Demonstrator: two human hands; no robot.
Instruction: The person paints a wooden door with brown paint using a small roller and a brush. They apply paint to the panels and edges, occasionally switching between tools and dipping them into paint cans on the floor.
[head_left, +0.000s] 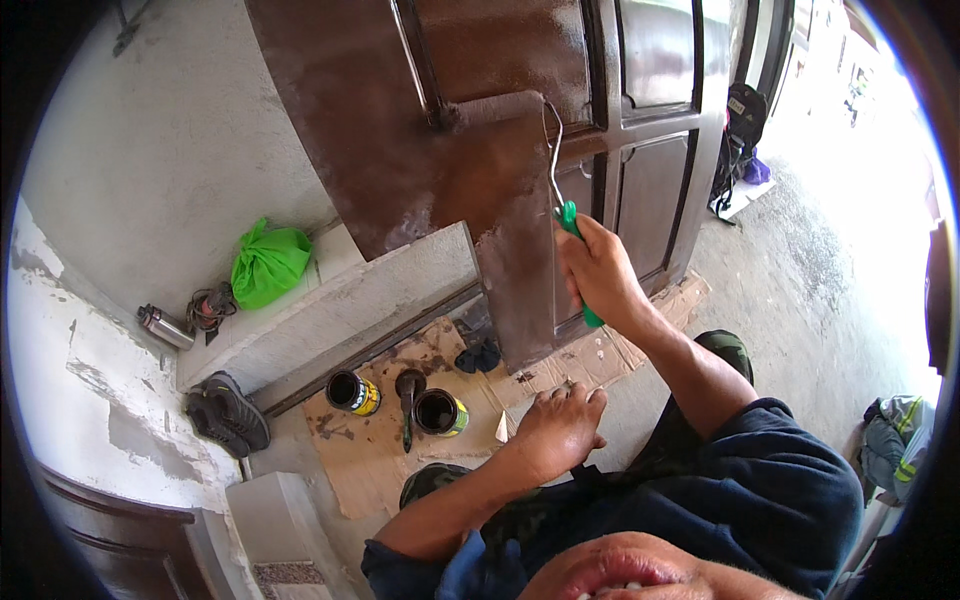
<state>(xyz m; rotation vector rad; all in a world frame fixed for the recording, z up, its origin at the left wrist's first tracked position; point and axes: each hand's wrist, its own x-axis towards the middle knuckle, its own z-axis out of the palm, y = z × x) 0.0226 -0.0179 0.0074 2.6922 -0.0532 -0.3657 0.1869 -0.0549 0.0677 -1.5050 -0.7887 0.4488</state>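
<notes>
My right hand point(600, 270) is closed around the green handle of a paint roller point(497, 108). Its bent wire frame runs up to a brown-coated sleeve lying against the dark brown panelled door point(510, 45). Below it, my left hand point(555, 430) is curled with its back up near my knees; its palm and anything in it are hidden. To the left of that hand, two open paint cans, one point(354, 393) and another point(440, 412), stand on stained cardboard point(350, 460). Between them lies a paintbrush point(408, 400) with dark, coated bristles.
A low concrete ledge point(350, 290) meets the door; a green bag point(270, 262) and a metal flask point(165, 326) rest at its wall side. Dark shoes point(228, 415) stand by the left wall. A black cloth point(478, 355) lies beneath the door's edge. A backpack point(742, 130) stands beyond the door.
</notes>
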